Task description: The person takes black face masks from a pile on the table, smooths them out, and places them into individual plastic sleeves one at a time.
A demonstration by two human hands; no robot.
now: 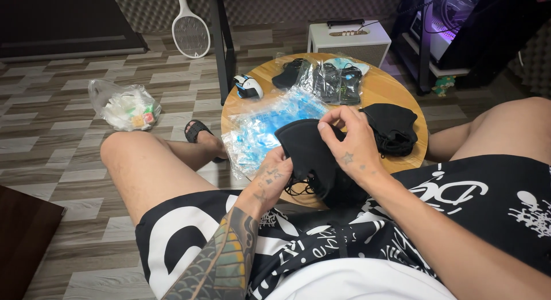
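Both my hands hold a black face mask over the near edge of a small round wooden table. My left hand grips the mask's lower left side, near its dangling black ear loops. My right hand pinches the mask's top right edge with fingers bent. A pile of more black masks lies on the table just right of my right hand. Clear blue-tinted plastic wrappers are spread on the table to the left of the mask.
Packaged masks and a white computer mouse lie at the table's far side. On the floor are a plastic bag of items, a racket-shaped bug swatter and a white amplifier box. My bare knees flank the table.
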